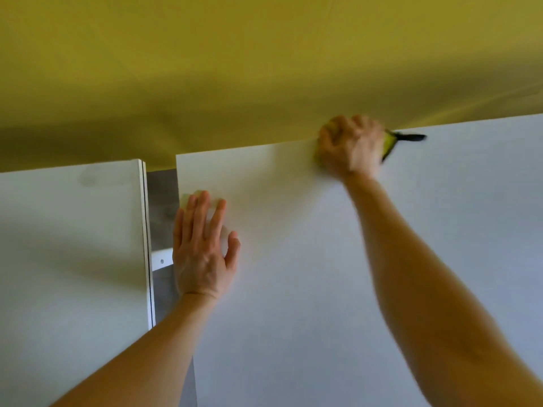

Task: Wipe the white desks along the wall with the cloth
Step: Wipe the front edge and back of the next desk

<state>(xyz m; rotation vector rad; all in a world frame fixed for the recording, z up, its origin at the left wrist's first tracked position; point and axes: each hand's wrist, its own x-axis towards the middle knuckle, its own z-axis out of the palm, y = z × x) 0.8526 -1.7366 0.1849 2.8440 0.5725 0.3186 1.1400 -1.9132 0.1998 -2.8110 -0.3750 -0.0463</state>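
Closest in, bottom left: a bare forearm (141, 362), reaching up and away. Far left, the left desk (73, 245), white, butted against the yellow wall (264, 69). Next, a narrow gap (161, 195) with a white bracket (161, 261) showing inside it.

Just right of the gap, on the right desk (293, 304) near its left edge: the left hand (202, 254). Lies flat, palm down, fingers straight and slightly spread, holding nothing. Bracing, by the look of it. Something pale under the fingertips, too blurred to name.

Across bare white top now to the right hand (349, 145), far up at the desk's back edge, hard against the wall. Smeared with motion. Fingers curled tight, gripping the cloth (389, 143): yellow-green, dark at the edge, poking out on the hand's right side. Pressed down on the right desk at the wall line.

The relation that matters: a back edge running left to right, cloth partway along it, most of the open top lying rightward and back toward the body. Likely a sweep along that edge, or a pull homeward. A right-arm job either way, with the left hand well apart from the cloth, nearer the gap and the left desk.
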